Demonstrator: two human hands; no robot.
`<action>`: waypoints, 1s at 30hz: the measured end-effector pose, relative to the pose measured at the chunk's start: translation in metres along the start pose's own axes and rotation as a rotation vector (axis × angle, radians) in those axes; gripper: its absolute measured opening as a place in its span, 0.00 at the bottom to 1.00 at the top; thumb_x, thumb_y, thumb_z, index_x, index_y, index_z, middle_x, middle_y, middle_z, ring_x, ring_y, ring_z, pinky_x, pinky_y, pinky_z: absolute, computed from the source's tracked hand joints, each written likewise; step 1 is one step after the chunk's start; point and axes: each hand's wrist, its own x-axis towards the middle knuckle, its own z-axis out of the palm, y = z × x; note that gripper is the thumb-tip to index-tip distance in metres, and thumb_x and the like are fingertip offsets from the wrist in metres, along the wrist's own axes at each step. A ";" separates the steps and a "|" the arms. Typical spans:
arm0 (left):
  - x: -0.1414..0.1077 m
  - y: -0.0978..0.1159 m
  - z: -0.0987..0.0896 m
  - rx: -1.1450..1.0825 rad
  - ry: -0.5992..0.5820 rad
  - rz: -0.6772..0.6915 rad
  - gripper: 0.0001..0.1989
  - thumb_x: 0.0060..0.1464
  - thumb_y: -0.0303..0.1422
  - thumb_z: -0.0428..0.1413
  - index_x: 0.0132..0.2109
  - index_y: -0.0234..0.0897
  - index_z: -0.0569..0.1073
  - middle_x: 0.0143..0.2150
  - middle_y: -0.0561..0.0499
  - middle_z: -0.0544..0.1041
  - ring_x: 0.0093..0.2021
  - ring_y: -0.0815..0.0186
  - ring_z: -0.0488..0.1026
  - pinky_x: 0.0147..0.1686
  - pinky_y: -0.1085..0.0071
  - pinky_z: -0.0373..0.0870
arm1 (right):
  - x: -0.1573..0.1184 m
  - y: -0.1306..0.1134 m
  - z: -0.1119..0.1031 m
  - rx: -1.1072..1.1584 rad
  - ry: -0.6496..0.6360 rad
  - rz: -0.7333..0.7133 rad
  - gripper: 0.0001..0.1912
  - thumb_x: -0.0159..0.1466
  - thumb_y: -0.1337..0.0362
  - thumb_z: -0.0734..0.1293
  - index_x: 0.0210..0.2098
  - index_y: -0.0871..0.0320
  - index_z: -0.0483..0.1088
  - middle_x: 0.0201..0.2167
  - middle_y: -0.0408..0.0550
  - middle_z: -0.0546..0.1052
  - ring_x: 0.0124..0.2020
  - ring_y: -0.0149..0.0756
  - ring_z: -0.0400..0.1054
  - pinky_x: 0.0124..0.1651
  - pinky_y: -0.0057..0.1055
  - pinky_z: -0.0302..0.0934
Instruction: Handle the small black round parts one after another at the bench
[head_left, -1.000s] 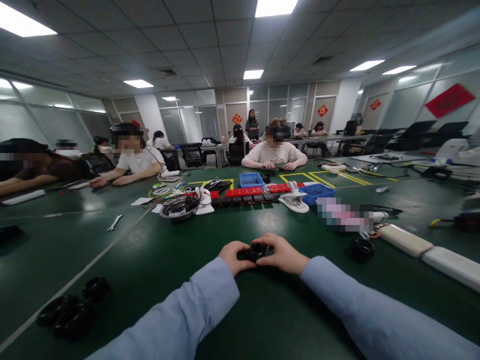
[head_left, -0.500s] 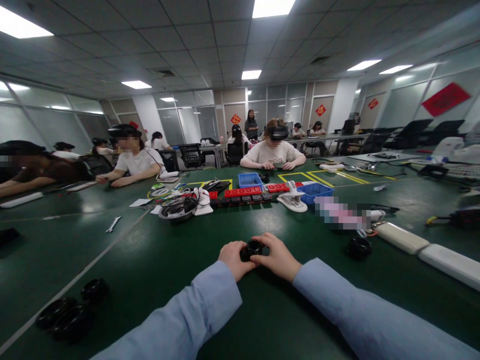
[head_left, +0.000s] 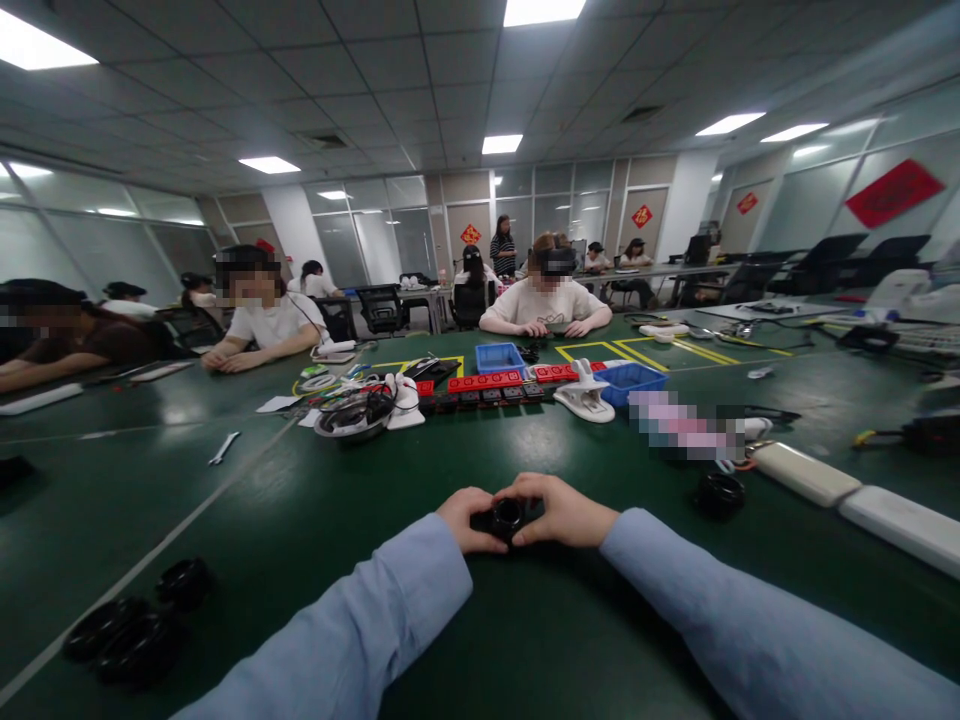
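Observation:
A small black round part point(head_left: 508, 516) with a round opening facing me is between my two hands, low over the table in front of me. My left hand point(head_left: 466, 518) is closed on its left side, thumb below and fingers above. On the other side my right hand point(head_left: 561, 508) grips it, fingertips over the top and thumb near the lower edge. Fingers partly cover the part, and its exact kind does not show. Similar black ring-shaped parts lie at the lower left, a smaller one point(head_left: 184, 584) beside larger ones point(head_left: 141, 648). One more black part point(head_left: 720, 495) rests to the right.
Across the green table point(head_left: 420, 465) stand red power strips point(head_left: 487, 382), blue bins point(head_left: 501, 358), a white clip stand point(head_left: 586, 392) and a bowl of cables point(head_left: 356, 412). A wrench point(head_left: 223, 449) lies left, white bars point(head_left: 900, 525) right. Several people sit around.
My hands have turned the black part a little, and its opening now faces me more. The right hand has shifted slightly right, with its fingers arched over the top.

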 end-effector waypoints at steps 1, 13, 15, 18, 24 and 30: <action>0.000 0.000 0.001 0.004 0.020 -0.054 0.20 0.35 0.39 0.62 0.38 0.34 0.75 0.35 0.49 0.73 0.39 0.62 0.69 0.40 0.71 0.64 | 0.000 0.001 0.001 -0.001 0.026 0.013 0.26 0.44 0.67 0.72 0.43 0.56 0.69 0.34 0.43 0.67 0.35 0.33 0.63 0.39 0.30 0.59; -0.002 0.015 0.007 0.145 0.196 -0.249 0.17 0.40 0.39 0.58 0.38 0.35 0.73 0.36 0.48 0.74 0.39 0.60 0.69 0.39 0.68 0.64 | 0.003 0.011 0.024 -0.179 0.419 0.084 0.19 0.48 0.64 0.70 0.40 0.59 0.68 0.35 0.46 0.68 0.38 0.36 0.63 0.42 0.32 0.58; -0.001 0.020 0.010 0.228 0.206 -0.243 0.21 0.38 0.43 0.58 0.39 0.34 0.72 0.35 0.48 0.73 0.38 0.59 0.68 0.38 0.67 0.64 | 0.004 0.011 0.029 -0.209 0.462 0.098 0.18 0.47 0.64 0.70 0.38 0.59 0.67 0.34 0.46 0.68 0.37 0.36 0.63 0.41 0.32 0.58; 0.001 0.028 0.016 0.331 0.249 -0.299 0.22 0.37 0.46 0.57 0.36 0.34 0.71 0.33 0.47 0.72 0.36 0.59 0.68 0.36 0.66 0.64 | 0.005 0.010 0.033 -0.229 0.491 0.110 0.16 0.47 0.64 0.69 0.36 0.59 0.67 0.33 0.46 0.67 0.36 0.36 0.62 0.40 0.33 0.58; 0.001 0.018 0.011 0.307 0.191 -0.257 0.19 0.36 0.44 0.59 0.32 0.33 0.72 0.31 0.48 0.71 0.35 0.60 0.68 0.34 0.69 0.63 | 0.003 0.004 0.023 -0.125 0.319 0.049 0.19 0.45 0.65 0.71 0.37 0.60 0.68 0.33 0.46 0.68 0.37 0.36 0.62 0.41 0.33 0.57; -0.002 -0.009 0.001 0.092 -0.027 0.029 0.24 0.32 0.45 0.61 0.38 0.37 0.73 0.39 0.48 0.71 0.42 0.61 0.66 0.43 0.69 0.62 | 0.001 0.000 0.005 0.031 0.005 0.021 0.25 0.43 0.66 0.73 0.41 0.58 0.68 0.34 0.44 0.68 0.36 0.34 0.63 0.39 0.30 0.58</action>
